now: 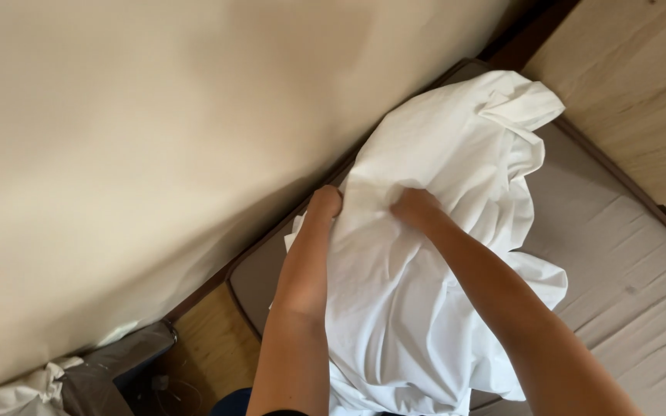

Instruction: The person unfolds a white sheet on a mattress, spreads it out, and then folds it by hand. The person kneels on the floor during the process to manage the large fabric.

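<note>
Head-camera view is looking straight down the person's forearms, and both hands are working into a crumpled white sheet (433,254). The left hand (319,219) is gripping the sheet's left edge, its fingers curling into the cloth, while the right hand (418,209) is pinching a fold just beside it, fingertips partly buried so I cannot see exactly how much fabric they are catching. The sheet is bunching between and beyond the two hands, spilling out ahead of them toward the top corner and hanging down under the wrists toward the person's body. Under it, spreading out to the right of the right hand, a grey mattress (626,254) is lying bare. To the left of the left hand a plain beige wall (132,154) is rising close, with a narrow strip of wooden floor (210,339) showing below the left forearm, and further down on that side a heap of grey and white bedding (79,381) is sitting. Beyond the right hand, a pale wooden panel (641,92) is running along the mattress edge. As I judge it, the cloth is so tangled that either hand could be holding the wrong layer, and a loose corner could be slipping into the tight gap by the wall.
</note>
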